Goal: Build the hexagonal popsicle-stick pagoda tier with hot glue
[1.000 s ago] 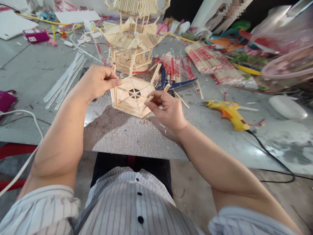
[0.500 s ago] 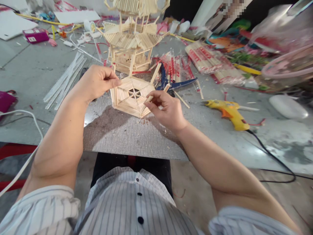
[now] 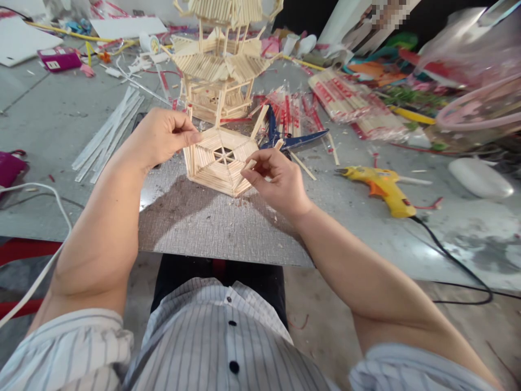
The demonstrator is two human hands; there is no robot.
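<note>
On the table in front of me lies a hexagonal stick base, made of rows of thin wooden sticks around a spoked opening. Short posts stand up at several of its corners. My left hand is closed in a pinch at the base's upper left edge, by a post. At the right corner, the thumb and forefinger of my right hand pinch a short wooden stick, whose lower end is hidden by the fingers. Directly behind stands a tiered stick pagoda, its top cut off by the frame.
To the right lies a yellow glue gun with a black cord. Blue-handled pliers rest behind my right hand. White glue sticks lie at left, and wrapped stick packs at back right. A white computer mouse sits far right.
My right hand has shifted very slightly to the right with the short stick. My left hand and the base stay in place.
</note>
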